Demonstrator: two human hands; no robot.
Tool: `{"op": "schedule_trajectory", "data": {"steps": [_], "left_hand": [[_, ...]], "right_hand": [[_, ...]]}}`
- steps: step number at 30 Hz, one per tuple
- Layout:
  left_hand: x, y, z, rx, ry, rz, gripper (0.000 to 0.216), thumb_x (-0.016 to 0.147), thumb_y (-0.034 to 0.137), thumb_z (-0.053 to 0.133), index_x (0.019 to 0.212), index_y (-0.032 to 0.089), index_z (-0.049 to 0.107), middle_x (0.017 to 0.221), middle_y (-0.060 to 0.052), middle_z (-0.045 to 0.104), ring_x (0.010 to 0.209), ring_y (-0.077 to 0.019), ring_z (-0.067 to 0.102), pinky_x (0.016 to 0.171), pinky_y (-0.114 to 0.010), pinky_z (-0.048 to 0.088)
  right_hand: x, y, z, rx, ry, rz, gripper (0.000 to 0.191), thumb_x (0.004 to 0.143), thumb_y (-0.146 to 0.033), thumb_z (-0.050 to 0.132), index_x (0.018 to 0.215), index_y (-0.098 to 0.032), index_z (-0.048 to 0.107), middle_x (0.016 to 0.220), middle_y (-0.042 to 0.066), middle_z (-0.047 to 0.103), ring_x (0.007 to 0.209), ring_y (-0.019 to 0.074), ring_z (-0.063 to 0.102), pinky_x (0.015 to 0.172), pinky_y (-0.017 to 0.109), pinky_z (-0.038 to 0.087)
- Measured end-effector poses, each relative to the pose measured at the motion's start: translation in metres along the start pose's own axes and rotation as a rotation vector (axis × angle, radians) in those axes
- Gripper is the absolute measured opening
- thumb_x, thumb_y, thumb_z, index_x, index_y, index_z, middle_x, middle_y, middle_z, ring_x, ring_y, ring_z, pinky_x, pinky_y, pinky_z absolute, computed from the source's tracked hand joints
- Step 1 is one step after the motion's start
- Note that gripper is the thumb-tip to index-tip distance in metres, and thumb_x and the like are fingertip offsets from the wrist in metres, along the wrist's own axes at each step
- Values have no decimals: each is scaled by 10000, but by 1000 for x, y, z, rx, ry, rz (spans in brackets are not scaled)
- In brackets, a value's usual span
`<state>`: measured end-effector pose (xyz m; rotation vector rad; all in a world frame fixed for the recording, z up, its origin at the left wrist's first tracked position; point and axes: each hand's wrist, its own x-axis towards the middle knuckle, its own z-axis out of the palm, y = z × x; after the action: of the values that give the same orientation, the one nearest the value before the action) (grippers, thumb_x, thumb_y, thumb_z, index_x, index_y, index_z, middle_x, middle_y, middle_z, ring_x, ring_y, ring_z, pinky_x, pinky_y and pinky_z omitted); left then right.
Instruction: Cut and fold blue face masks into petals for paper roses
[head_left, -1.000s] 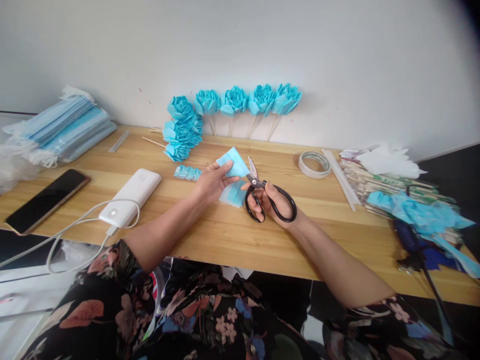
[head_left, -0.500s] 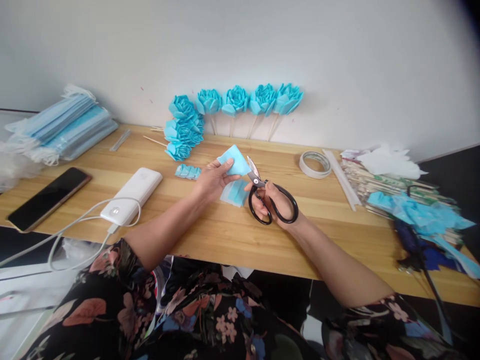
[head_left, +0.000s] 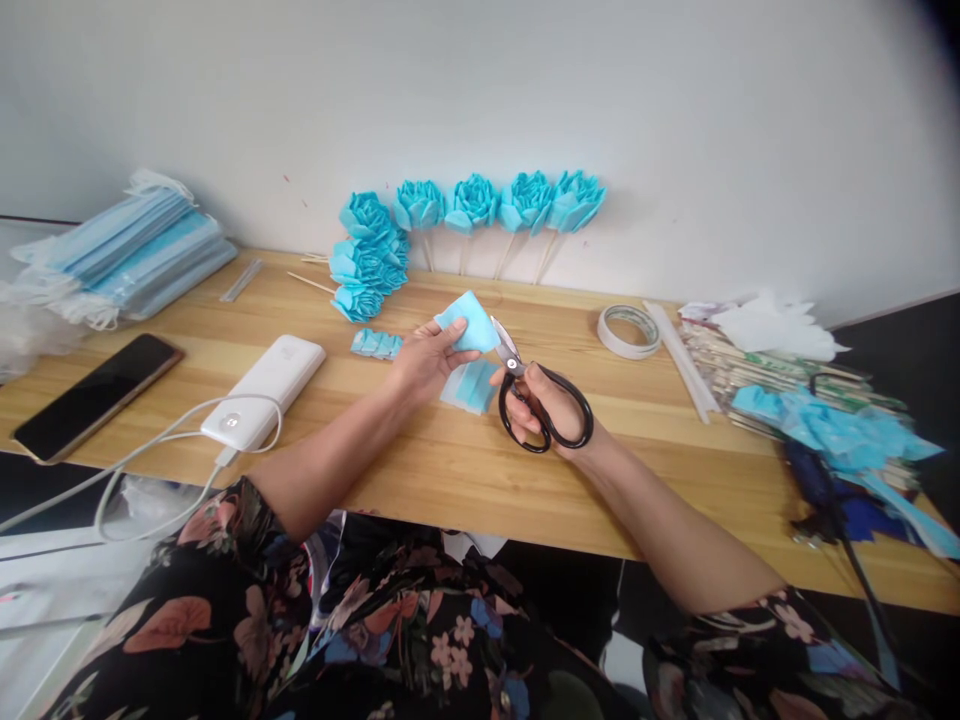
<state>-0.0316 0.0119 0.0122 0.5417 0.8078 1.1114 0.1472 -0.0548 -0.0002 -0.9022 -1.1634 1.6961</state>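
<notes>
My left hand [head_left: 422, 362] pinches a folded light blue piece of mask fabric [head_left: 466, 320] above the wooden table [head_left: 450, 470]. My right hand [head_left: 551, 408] grips black-handled scissors [head_left: 540, 405], fingers through the loops. The scissor blades [head_left: 504, 345] are closed against the right edge of the blue piece. More cut blue pieces [head_left: 471, 385] lie on the table under both hands. A small pleated blue strip [head_left: 375, 344] lies just left of my left hand.
Blue fabric roses [head_left: 471, 202] on sticks lean against the wall. A face mask stack [head_left: 124, 255] sits far left, with a phone [head_left: 86, 395] and a white power bank [head_left: 264, 392] with cable. A tape roll [head_left: 628, 329], sticks and blue scraps [head_left: 840, 432] lie right.
The scissor blades have closed onto the blue piece's edge and the right hand shifted slightly left. The left hand has held the piece steady.
</notes>
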Motion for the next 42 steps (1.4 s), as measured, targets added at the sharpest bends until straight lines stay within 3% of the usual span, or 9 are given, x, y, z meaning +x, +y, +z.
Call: {"op": "schedule_trajectory", "data": {"steps": [10,15,18,21,31,35,42], "left_hand": [[-2,6,1,19,-55,-35,71,868,117,721,808,88,698,726,-30,743,602,-110,696,617,-224,610],[-3,7,3,31,-53,-27,91,828,111,763,780,88,688,689,-21,739,573,-111,697,576,-211,604],[-5,8,4,33,-73,-13,93,827,106,761,769,90,690,692,-22,742,574,-117,702,584,-223,612],[-7,9,5,45,-71,-8,94,823,103,764,761,91,694,694,-26,743,586,-123,708,591,-229,611],[-4,2,0,129,-151,42,190,716,199,871,786,83,738,729,-48,756,637,-135,712,606,-230,598],[-5,-2,-1,167,-194,44,241,697,232,885,826,77,754,767,-66,765,665,-144,718,604,-229,608],[-5,-7,1,148,-203,-8,208,719,226,872,819,89,751,781,-52,760,662,-128,711,602,-217,601]], "right_hand": [[-2,-1,-3,-74,15,-29,525,901,-660,581,966,-151,691,498,-89,425,358,57,342,377,205,464],[-1,0,-7,-8,-87,-1,657,826,-769,582,1068,-163,664,521,-92,466,370,54,319,470,245,548],[-1,-3,-8,43,-169,7,774,775,-837,561,1213,-200,600,576,-84,527,416,71,391,601,317,614],[-1,-7,-9,77,-243,22,761,791,-838,537,1219,-210,579,622,-70,561,480,87,448,714,367,627],[-2,-8,-10,29,-263,28,731,829,-804,529,1271,-223,504,628,-63,577,468,99,439,706,385,608],[-2,-9,-11,17,-269,23,663,829,-797,535,1152,-218,551,614,-57,571,469,97,442,719,382,609],[-3,-10,-9,35,-164,4,589,832,-763,565,1030,-209,592,593,-56,558,461,95,437,691,373,610]]}}
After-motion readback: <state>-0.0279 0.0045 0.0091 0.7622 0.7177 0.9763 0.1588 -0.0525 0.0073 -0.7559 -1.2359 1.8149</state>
